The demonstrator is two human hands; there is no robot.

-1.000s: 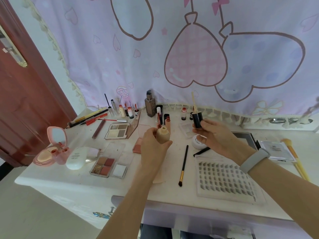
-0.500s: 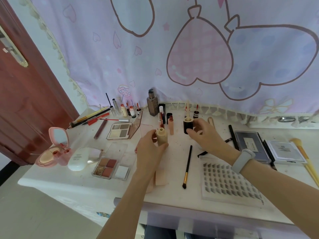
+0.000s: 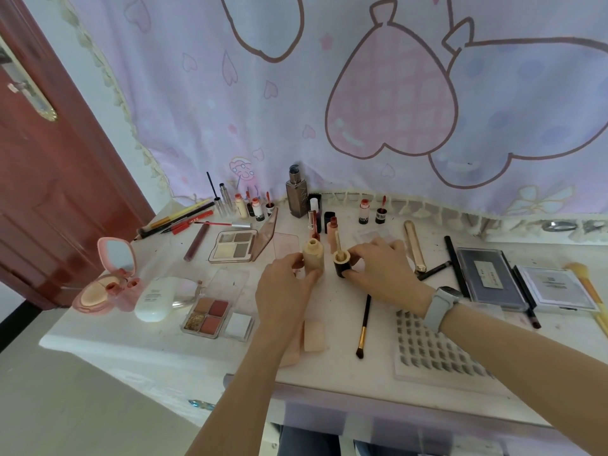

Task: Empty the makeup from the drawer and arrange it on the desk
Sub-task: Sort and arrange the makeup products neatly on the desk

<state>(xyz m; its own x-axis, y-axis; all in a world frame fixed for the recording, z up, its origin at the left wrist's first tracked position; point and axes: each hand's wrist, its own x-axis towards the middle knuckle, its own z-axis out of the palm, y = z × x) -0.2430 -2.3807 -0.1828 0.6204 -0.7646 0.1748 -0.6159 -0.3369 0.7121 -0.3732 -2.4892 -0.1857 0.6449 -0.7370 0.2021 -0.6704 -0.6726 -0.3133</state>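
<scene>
My left hand [image 3: 283, 291] wraps a beige foundation bottle [image 3: 313, 258] standing upright on the white desk [image 3: 131, 337], and my right hand [image 3: 383, 268] pinches its black cap [image 3: 342, 263] just beside it, wand pointing up (the cap's base rests on the desk, as far as I can tell). Around them the surface is crowded: an open eyeshadow palette [image 3: 235, 246] behind my left hand, a blush palette [image 3: 210, 314] nearer the front edge, a pink mirror compact [image 3: 105, 278] at the left end, a dark brush [image 3: 363, 324] between my arms, a lash tray [image 3: 437, 350] under my right forearm. A pale purple curtain [image 3: 329, 93] with heart outlines hangs behind the desk; a red-brown door [image 3: 49, 192] stands at left
</scene>
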